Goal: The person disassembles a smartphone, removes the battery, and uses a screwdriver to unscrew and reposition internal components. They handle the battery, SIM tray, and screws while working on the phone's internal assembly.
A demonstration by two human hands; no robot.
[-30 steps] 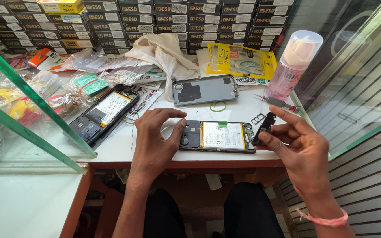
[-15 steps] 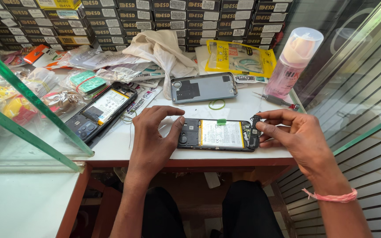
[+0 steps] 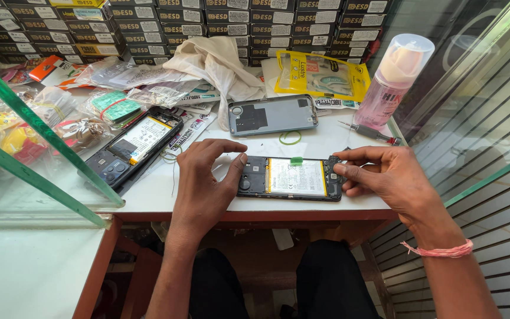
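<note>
You sit at a white counter (image 3: pixel 149 195) with a red-brown edge. At twelve o'clock, stacked boxes (image 3: pixel 208 18) form the back wall. At nine o'clock stands a green-edged glass case (image 3: pixel 25 147) (daylit), and at three o'clock ribbed shutters (image 3: pixel 491 195).

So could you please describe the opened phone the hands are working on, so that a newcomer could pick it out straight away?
On the white table, look at the front edge, between the left hand and the right hand. The opened phone lies flat there, crosswise, its battery showing. Unlike the second opened phone lying diagonally to the left, it carries a small green tab on its top edge.
</note>
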